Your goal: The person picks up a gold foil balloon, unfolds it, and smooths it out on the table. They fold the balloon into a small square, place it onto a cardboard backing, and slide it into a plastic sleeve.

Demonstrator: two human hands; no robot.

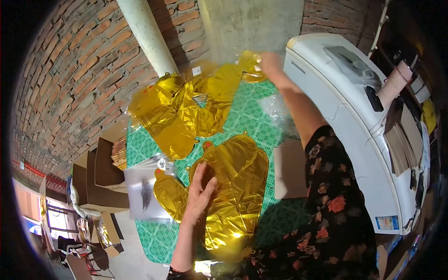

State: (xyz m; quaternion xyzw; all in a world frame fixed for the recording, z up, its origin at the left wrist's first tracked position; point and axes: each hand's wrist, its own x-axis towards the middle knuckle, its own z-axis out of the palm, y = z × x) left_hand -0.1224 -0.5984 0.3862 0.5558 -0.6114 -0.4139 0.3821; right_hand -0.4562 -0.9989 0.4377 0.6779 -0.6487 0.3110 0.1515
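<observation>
My left hand (200, 189) lies with its fingers extended on a flat gold foil balloon (233, 177) near the table's front edge. At the far side of the table, my right hand (270, 65) is at the edge of a small gold foil piece (251, 65); it is blurred and its fingers cannot be made out. Crumpled gold foil balloons (200, 102) spread over the back left of the table. A stack of clear plastic bags (147, 191) lies left of the front balloon, partly under its left lobe.
The table has a green checked cover (156, 240). A cardboard piece (289, 170) and clear plastic (275, 109) lie at its right. Open cardboard boxes (100, 179) stand left. A white appliance (340, 121) stands right; a pipe (149, 37) and brick wall are behind.
</observation>
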